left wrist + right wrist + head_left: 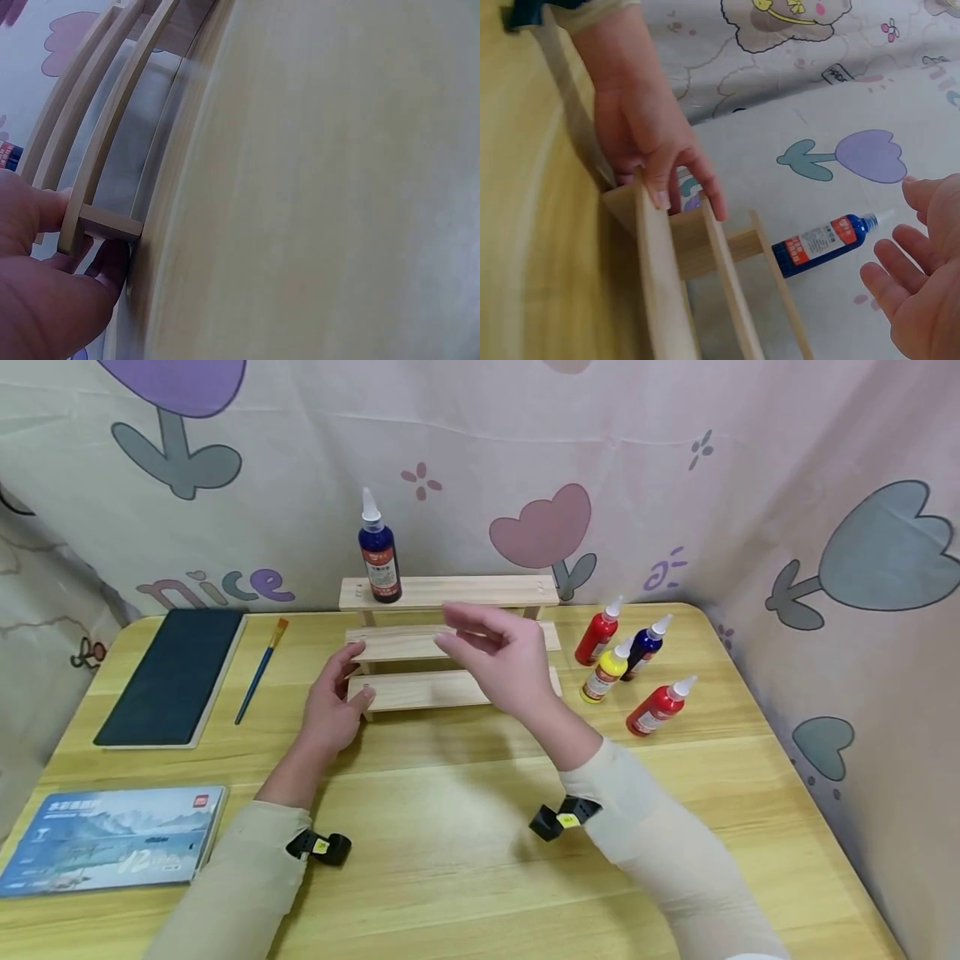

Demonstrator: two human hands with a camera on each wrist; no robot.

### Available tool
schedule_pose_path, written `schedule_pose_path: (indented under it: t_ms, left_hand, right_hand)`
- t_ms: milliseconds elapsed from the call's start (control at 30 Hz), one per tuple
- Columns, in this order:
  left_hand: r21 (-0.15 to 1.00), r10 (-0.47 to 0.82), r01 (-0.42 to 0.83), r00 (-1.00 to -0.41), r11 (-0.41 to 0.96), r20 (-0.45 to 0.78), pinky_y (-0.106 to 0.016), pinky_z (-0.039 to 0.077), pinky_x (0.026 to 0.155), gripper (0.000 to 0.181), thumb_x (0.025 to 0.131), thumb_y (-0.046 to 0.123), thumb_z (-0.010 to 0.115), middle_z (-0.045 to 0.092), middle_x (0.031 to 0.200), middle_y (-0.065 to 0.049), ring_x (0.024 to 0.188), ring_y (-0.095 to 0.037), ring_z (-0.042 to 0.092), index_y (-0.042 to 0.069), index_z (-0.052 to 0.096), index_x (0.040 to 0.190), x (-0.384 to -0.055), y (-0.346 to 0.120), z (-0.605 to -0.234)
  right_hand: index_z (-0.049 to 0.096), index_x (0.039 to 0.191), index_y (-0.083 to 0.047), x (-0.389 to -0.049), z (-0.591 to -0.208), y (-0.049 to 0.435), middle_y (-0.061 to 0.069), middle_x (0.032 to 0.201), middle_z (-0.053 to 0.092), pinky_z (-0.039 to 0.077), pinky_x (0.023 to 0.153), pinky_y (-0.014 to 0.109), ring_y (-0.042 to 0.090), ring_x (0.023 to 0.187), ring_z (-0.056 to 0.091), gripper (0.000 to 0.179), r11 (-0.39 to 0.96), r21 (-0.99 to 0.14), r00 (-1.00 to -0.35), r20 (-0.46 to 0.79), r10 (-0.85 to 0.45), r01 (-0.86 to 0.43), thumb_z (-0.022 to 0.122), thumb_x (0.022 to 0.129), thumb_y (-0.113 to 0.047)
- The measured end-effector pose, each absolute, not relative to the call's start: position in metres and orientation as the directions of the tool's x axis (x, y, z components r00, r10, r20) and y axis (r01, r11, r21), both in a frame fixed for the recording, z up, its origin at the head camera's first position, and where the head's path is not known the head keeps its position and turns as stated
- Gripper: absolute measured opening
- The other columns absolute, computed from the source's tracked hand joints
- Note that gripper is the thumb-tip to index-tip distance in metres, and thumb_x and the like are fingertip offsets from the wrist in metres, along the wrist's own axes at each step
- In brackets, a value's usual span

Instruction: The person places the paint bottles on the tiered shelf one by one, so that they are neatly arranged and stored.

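Note:
A three-tier wooden step rack [420,690] stands at the back of the table. On the left end of its top tier a dark blue paint bottle [379,560] with a white nozzle cap stands upright. My left hand [333,710] holds the rack's left end, thumb at the lowest tier and fingers at the middle one. In the left wrist view, the left hand's thumb and fingers [114,262] wrap the end of the wooden frame. Above the rack's right half hovers my right hand [513,664], fingers loosely bent and holding nothing; the right wrist view shows its palm near the bottle.
Right of the rack stand two red bottles [597,637] [660,708], a yellow bottle [606,673] and another dark blue bottle [645,647]. At left lie a dark notebook [172,677], a paintbrush [260,672] and a blue-covered pad [112,839]. A patterned curtain [450,468] hangs behind.

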State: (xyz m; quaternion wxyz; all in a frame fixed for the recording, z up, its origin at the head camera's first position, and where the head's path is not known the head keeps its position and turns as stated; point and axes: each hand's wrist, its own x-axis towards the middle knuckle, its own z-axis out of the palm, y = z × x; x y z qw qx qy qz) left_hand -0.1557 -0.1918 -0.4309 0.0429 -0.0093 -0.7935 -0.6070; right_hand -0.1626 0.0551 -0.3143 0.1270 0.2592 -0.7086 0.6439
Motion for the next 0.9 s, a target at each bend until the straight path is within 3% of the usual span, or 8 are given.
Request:
schedule_pose_path:
  t_ms: [200,500,767,900]
  left_hand:
    - [0.964,-0.035,0.072,-0.996,0.254,0.084,-0.046,0.025,0.115,0.069,0.095,-0.013,0.055,0.036,0.156,-0.008,0.139,-0.029,0.036,0.02,0.041,0.153,-0.155,-0.193,-0.432]
    - [0.968,-0.041,0.067,-0.996,0.242,0.079,-0.046,0.025,0.116,0.069,0.095,-0.013,0.055,0.037,0.155,-0.01,0.138,-0.03,0.037,0.021,0.041,0.153,-0.152,-0.197,-0.432]
    - [0.964,-0.037,0.059,-0.997,0.258,0.071,-0.047,0.024,0.116,0.069,0.095,-0.013,0.056,0.036,0.156,-0.009,0.139,-0.03,0.036,0.021,0.041,0.153,-0.151,-0.196,-0.43]
    - [0.966,-0.03,0.054,-0.998,0.251,0.063,-0.049,0.027,0.114,0.069,0.095,-0.012,0.056,0.039,0.154,-0.011,0.138,-0.03,0.037,0.022,0.041,0.153,-0.153,-0.192,-0.429]
  right_hand:
    - [0.072,0.113,0.005,-0.142,-0.327,0.082,0.017,0.108,0.072,0.057,0.083,0.038,0.027,0.098,0.07,0.031,0.034,-0.861,-0.844,0.49,-0.217,-0.508,0.078,0.083,0.006]
    - [0.07,0.119,0.004,-0.115,-0.347,0.126,0.018,0.115,0.07,0.056,0.084,0.038,0.032,0.103,0.068,0.035,0.06,-0.903,-0.884,0.402,-0.237,-0.426,0.074,0.084,0.011]
    - [0.07,0.121,0.002,-0.091,-0.358,0.164,0.016,0.118,0.069,0.055,0.085,0.037,0.031,0.107,0.066,0.039,0.117,-0.923,-0.919,0.341,-0.195,-0.367,0.073,0.084,0.012]
    - [0.069,0.121,0.004,-0.078,-0.363,0.186,0.022,0.117,0.068,0.055,0.084,0.036,0.03,0.107,0.067,0.039,0.146,-0.921,-0.928,0.34,-0.155,-0.361,0.072,0.084,0.014]
